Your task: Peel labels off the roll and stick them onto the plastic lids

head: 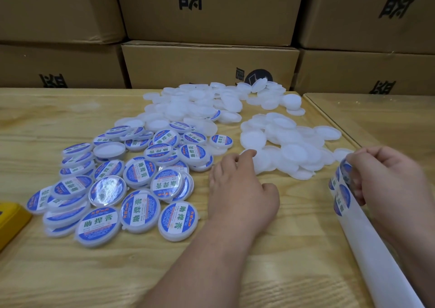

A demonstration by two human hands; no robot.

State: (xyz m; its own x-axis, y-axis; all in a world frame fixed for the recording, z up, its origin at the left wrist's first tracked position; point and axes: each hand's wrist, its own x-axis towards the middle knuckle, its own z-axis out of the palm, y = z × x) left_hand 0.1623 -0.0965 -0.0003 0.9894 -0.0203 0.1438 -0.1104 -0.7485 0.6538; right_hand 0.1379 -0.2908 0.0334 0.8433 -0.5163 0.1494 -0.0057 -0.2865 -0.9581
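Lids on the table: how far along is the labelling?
Done: a pile of labelled lids. In hand: the right hand grips the label strip; the left hand reaches to the plain lids. Left: those and the far heap.

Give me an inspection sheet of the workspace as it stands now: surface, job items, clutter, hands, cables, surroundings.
Surface: light wooden table; a second tabletop butts against it on the right.
Job's things: labelled lids heaped on the left; plain white lids piled at centre and right; label strip with blue labels, its bare backing trailing toward the near edge.
Clutter: yellow object at the left edge, cut off by the frame.
Hands: left hand reaches to the plain lids, fingertips touching one; right hand grips the label strip.
Cables: nothing seen.
Surroundings: stacked cardboard boxes behind the table.
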